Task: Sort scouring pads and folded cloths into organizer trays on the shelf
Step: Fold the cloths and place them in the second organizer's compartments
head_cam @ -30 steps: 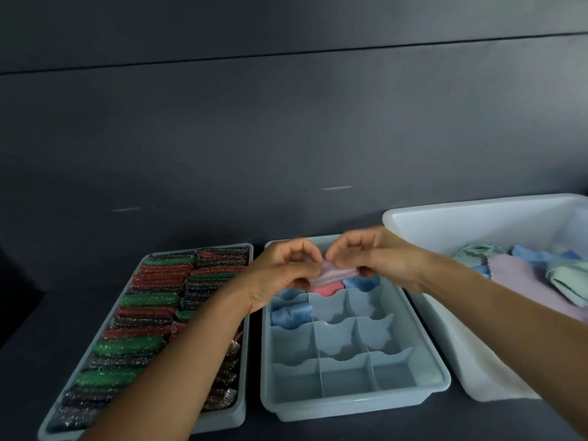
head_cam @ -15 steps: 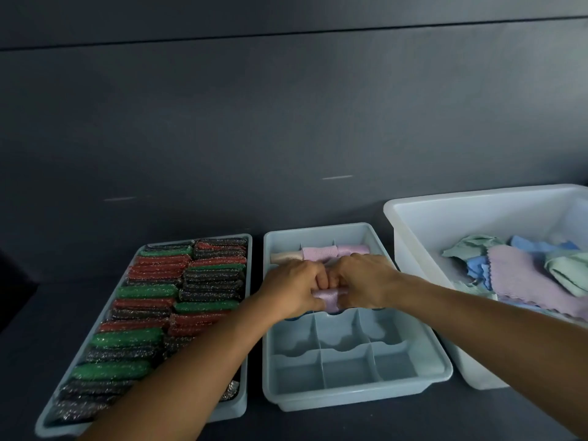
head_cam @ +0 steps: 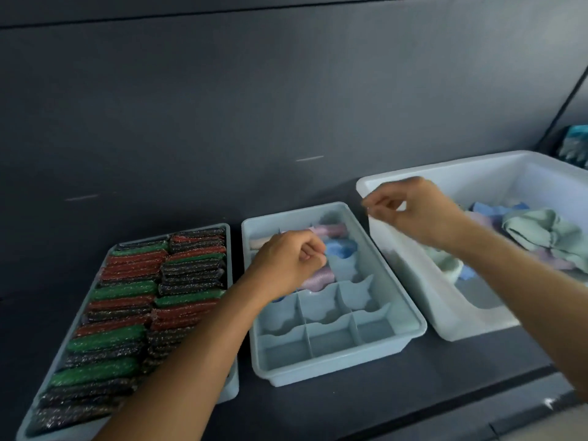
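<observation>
left hand (head_cam: 288,265) curled loosely over the middle rows of the pale blue divided plastic organizer tray (head_cam: 410,316), fingers bent in as if pressing a folded lilac cloth (head_cam: 318,280) down so it sits snug between the dividers; whether anything is actually pinched there cannot be told. right hand (head_cam: 416,213) lifted over the near rim of the large white plastic bin (head_cam: 413,183), thumb and fingertips close together but nothing visible between them, probably heading in to pick another piece.

in the divided tray: back row holding a cream roll (head_cam: 259,242) and pink rolls (head_cam: 331,230), next row a blue folded cloth (head_cam: 340,248), then the lilac one just beside the left hand; the two front rows of compartments bare, so the sort judged only partly done.

in the white bin: a loose heap of unfolded cloths, mint green (head_cam: 541,230), blue and lilac, waiting to be folded.

at far left, a pale flat tray (head_cam: 234,381) packed tight with two columns of glittery scouring pads (head_cam: 133,313) in green, red and dark tones, standing on edge to fit more; that tray looks full.
</observation>
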Available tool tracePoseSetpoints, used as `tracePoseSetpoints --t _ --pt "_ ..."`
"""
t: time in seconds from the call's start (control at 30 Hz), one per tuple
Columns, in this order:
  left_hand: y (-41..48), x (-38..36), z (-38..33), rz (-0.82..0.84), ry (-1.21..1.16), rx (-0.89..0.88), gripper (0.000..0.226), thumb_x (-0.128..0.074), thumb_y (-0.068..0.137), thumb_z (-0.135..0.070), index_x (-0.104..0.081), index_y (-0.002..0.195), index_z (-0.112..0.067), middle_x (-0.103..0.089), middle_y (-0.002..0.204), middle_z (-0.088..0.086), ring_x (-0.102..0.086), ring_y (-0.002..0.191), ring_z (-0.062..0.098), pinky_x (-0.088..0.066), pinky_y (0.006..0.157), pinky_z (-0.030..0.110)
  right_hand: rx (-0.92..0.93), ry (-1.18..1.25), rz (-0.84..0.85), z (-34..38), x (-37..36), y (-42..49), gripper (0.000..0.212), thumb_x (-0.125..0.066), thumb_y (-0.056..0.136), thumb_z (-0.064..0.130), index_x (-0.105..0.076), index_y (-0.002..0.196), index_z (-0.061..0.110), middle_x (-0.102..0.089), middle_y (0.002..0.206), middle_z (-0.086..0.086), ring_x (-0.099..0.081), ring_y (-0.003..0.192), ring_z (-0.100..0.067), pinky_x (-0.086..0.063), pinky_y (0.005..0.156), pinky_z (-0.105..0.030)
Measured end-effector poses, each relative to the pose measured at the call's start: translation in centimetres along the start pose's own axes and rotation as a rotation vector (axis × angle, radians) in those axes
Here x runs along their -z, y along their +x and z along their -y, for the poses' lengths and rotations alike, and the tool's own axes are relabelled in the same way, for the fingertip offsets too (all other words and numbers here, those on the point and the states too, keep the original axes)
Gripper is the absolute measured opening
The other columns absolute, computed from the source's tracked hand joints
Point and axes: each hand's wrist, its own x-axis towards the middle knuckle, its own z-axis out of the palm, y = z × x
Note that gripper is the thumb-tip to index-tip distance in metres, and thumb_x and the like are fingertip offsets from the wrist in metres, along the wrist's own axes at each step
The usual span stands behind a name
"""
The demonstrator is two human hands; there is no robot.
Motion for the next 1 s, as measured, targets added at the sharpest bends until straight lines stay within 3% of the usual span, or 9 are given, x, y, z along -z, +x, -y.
tracePoseSetpoints --t 0.07,0.17,0.23,0.3,0.43,0.5,0.7,0.83,1.0 --pt "0.2 -1.0 -1.7 -0.029 -0.068 -0.013 0.010 -0.067 0.087 -0.019 -0.071 0.097 -0.019 -0.068 0.087 -0.013 -0.063 0.080 0.002 -0.049 0.080 0.018 -0.131 0.051 -0.046 -2.4 3.0 -0.7 0.017 -0.069 0.083 0.006 -0.072 0.088 0.022 -0.072 0.082 0.003 -0.062 0.070 0.008 -0.048 0.077 -0.011" --pt "0.6 -2.6 -4.2 -0.076 -0.151 -0.048 0.010 -0.068 0.088 -0.020 -0.071 0.097 -0.018 -0.068 0.084 -0.014 -0.061 0.076 -0.005 -0.047 0.075 0.011 -0.307 -0.056 0.365 -5.5 5.2 -2.0 0.040 -0.079 0.074 0.020 -0.063 0.109 0.029 -0.066 0.113 -0.001 -0.064 0.103 -0.020 -0.049 0.096 -0.034" --pt "0.8 -3.5 -5.5 -0.088 -0.182 -0.042 0.010 -0.067 0.089 -0.021 -0.071 0.097 -0.018 -0.069 0.085 -0.014 -0.062 0.079 -0.003 -0.048 0.076 0.012 -0.383 -0.274 0.671 -6.6 5.0 -2.7 0.080 -0.082 0.064 0.040 -0.045 0.135 0.033 -0.051 0.134 0.007 -0.053 0.120 -0.019 -0.042 0.104 -0.036" --pt "1.0 -4.5 -6.8 -0.094 -0.182 -0.038 0.011 -0.067 0.089 -0.022 -0.071 0.099 -0.019 -0.069 0.088 -0.013 -0.063 0.083 -0.001 -0.050 0.080 0.016 -0.398 -0.437 0.759 -7.7 3.8 -2.8 0.095 -0.075 0.059 0.056 -0.037 0.140 0.025 -0.050 0.134 0.005 -0.052 0.120 -0.019 -0.043 0.102 -0.034" --pt "1.7 -6.0 -8.9 -0.122 0.005 -0.098 0.014 -0.065 0.089 -0.023 -0.069 0.103 -0.021 -0.070 0.095 -0.014 -0.064 0.089 0.000 -0.050 0.085 0.020 -0.476 -0.381 0.655 -9.0 1.9 -1.7 0.059 -0.050 0.080 0.071 -0.053 0.077 0.012 -0.058 0.073 -0.003 -0.057 0.062 -0.019 -0.049 0.059 -0.026" --pt "2.1 -6.4 -9.7 -0.170 0.019 -0.099 0.014 -0.064 0.090 -0.022 -0.069 0.103 -0.022 -0.069 0.096 -0.014 -0.063 0.090 0.000 -0.050 0.085 0.019 -0.580 -0.253 0.661 -9.1 1.7 -1.4 0.063 -0.045 0.083 0.072 -0.053 0.081 0.010 -0.058 0.076 -0.006 -0.057 0.062 -0.021 -0.052 0.060 -0.029" --pt "1.8 -7.7 -11.8 -0.313 -0.346 0.044 0.010 -0.065 0.091 -0.016 -0.072 0.097 -0.020 -0.072 0.092 -0.011 -0.064 0.087 -0.003 -0.047 0.078 0.008 -0.205 -0.521 0.615 -9.7 2.6 -1.2 0.024 -0.052 0.085 0.010 -0.045 0.062 0.009 -0.048 0.066 -0.004 -0.046 0.064 -0.020 -0.030 0.042 -0.018" --pt "1.0 -7.6 -12.4 -0.453 -0.529 0.120 0.015 -0.068 0.090 -0.020 -0.069 0.105 -0.024 -0.071 0.105 -0.012 -0.064 0.098 -0.001 -0.046 0.083 0.012 -0.216 0.242 0.315 -8.2 6.3 -0.7 0.019 -0.061 0.078 0.011 -0.048 0.064 0.011 -0.039 0.060 -0.002 -0.036 0.055 -0.012 -0.030 0.053 -0.025" --pt "2.3 -5.3 -13.0 -0.395 -0.588 0.070 0.087 -0.076 0.068 -0.054 -0.035 0.141 -0.032 -0.045 0.142 -0.015 -0.048 0.128 0.003 -0.042 0.104 0.032 -0.124 0.891 0.250 -2.7 10.1 -0.6 0.015 -0.054 0.066 0.018 -0.058 0.079 0.009 -0.050 0.073 -0.009 -0.047 0.070 -0.022 -0.037 0.064 -0.033"
